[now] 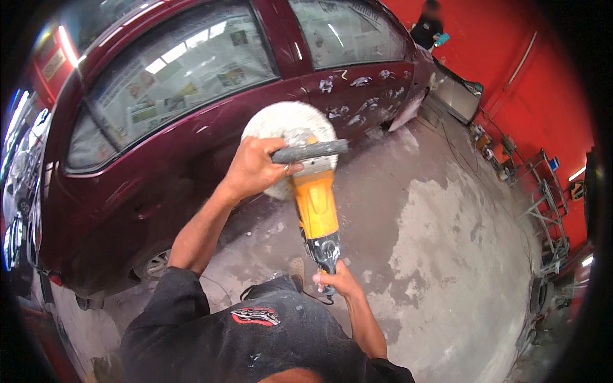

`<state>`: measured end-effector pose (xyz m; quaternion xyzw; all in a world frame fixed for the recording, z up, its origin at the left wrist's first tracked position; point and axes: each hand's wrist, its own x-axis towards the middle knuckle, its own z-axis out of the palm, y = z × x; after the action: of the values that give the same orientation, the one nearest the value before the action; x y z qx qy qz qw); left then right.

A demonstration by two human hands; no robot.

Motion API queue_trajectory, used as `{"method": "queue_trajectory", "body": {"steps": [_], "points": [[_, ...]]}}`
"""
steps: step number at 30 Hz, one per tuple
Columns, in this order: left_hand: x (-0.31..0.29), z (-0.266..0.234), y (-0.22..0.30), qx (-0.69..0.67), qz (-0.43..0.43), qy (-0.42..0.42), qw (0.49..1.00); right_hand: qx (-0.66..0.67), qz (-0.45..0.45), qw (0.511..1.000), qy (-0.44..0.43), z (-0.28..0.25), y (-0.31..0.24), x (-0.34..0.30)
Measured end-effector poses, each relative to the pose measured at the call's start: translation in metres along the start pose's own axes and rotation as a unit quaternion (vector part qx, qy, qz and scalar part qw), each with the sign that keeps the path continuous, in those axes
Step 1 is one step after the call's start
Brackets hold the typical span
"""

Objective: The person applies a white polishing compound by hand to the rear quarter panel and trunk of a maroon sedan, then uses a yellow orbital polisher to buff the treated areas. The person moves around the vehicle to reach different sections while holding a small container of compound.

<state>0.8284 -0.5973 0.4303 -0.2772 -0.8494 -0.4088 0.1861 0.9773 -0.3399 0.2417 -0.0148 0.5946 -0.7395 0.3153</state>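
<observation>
Yellow polisher [315, 207] held two-handed against the side of a dark red car [159, 172]

Part of the white wool pad [281, 124] is hidden behind the left hand [255, 167] and the tool's head, and where the pad meets the car's panel can't really be made out. The polisher's long axis is pointed away from the body toward the car, pad end farthest. The grey side handle [313, 152] is wrapped tight by the left hand, right beside the pad. The rear grip is closed on by the right hand [337, 279], at the end farthest from the car. The windows are masked with newspaper [185, 70].
</observation>
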Motion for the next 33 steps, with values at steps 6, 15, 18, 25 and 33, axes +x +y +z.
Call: {"method": "queue_trajectory", "body": {"steps": [6, 15, 18, 25, 33], "points": [[0.011, 0.060, -0.062, 0.042, -0.197, -0.036, 0.979, -0.087, 0.098, 0.990, 0.058, -0.063, 0.009, 0.056], [0.088, 0.071, -0.078, 0.046, -0.195, 0.020, 0.979, -0.159, -0.111, 0.978, 0.073, -0.112, -0.030, 0.141], [0.131, 0.068, -0.050, 0.064, -0.177, 0.048, 0.981, -0.167, -0.165, 0.970, 0.064, -0.132, -0.061, 0.163], [0.224, 0.062, 0.016, 0.150, 0.052, 0.054, 0.986, -0.122, -0.228, 0.965, 0.037, -0.169, -0.163, 0.187], [0.206, 0.107, -0.085, 0.107, -0.150, 0.138, 0.973, -0.130, -0.219, 0.966, 0.035, -0.213, -0.154, 0.226]]}}
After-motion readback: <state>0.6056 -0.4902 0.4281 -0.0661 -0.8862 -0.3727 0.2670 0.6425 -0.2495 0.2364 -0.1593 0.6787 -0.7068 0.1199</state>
